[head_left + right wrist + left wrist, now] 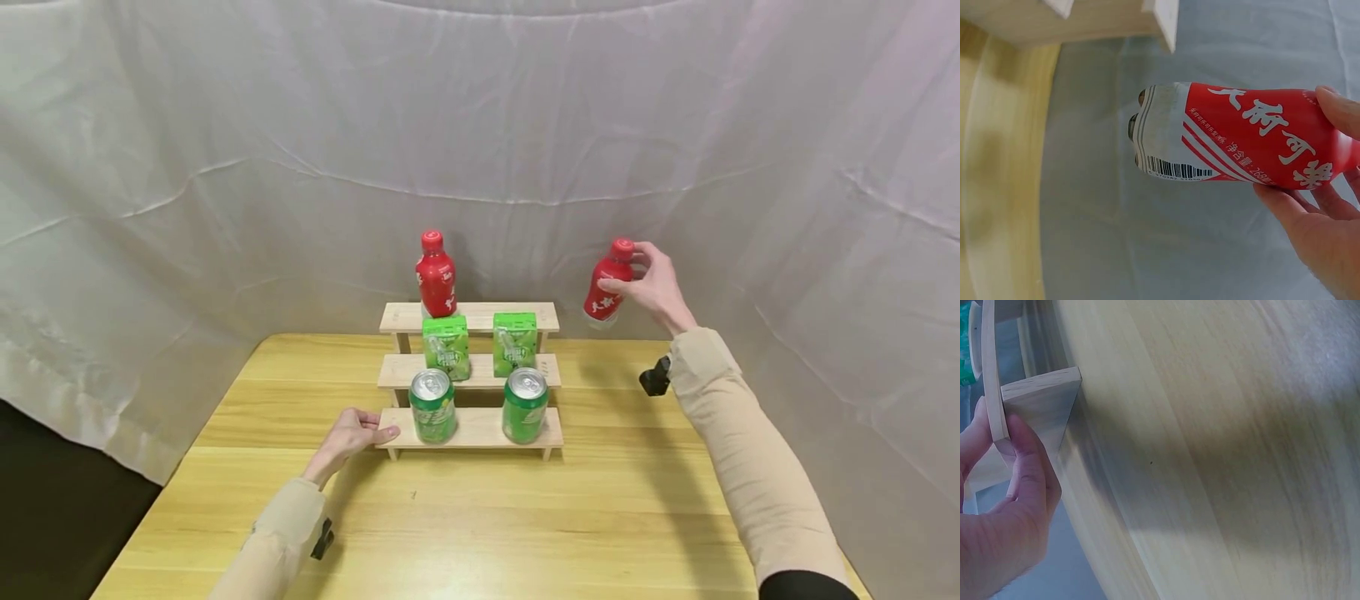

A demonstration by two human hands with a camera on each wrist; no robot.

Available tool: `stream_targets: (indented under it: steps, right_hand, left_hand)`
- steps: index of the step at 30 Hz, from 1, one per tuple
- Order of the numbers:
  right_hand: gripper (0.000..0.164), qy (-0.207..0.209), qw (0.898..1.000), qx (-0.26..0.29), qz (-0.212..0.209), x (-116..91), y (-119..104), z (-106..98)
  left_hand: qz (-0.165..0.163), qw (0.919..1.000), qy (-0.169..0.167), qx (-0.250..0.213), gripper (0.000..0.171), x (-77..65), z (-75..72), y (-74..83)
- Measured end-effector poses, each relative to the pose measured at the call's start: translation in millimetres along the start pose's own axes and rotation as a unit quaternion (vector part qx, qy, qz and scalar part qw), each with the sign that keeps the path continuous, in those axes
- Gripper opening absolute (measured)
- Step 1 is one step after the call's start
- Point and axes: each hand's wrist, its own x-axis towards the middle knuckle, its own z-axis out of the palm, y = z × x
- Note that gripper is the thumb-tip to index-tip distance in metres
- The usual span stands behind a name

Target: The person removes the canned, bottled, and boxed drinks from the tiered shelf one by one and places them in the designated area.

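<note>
A three-tier wooden rack (480, 427) stands on the table. My left hand (354, 433) pinches the left end of its lowest shelf, thumb on top and fingers beneath; the left wrist view shows the same grip on the board (992, 381). My right hand (654, 287) holds a red cola bottle (609, 282) in the air, right of the rack and slightly tilted. In the right wrist view the fingers wrap the upper part of the bottle (1241, 137), and its base points toward the rack. Another red bottle (437, 279) stands at the left of the top shelf.
Two green juice cartons (446, 350) stand on the middle shelf, one left and one right (514, 346). Two green cans (432, 408) stand on the lowest shelf, the other at right (525, 408). A grey curtain (480, 125) hangs behind the wooden table (480, 533).
</note>
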Motion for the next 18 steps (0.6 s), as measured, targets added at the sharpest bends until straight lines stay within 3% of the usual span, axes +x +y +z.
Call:
stream_targets:
  steps: [18]
  right_hand:
    - [0.072, -0.012, 0.998, -0.013, 0.061, -19.1, 71.3, -6.6]
  left_hand:
    - [-0.008, 1.0000, 0.005, 0.000, 0.049, -1.3, 1.2, -0.5]
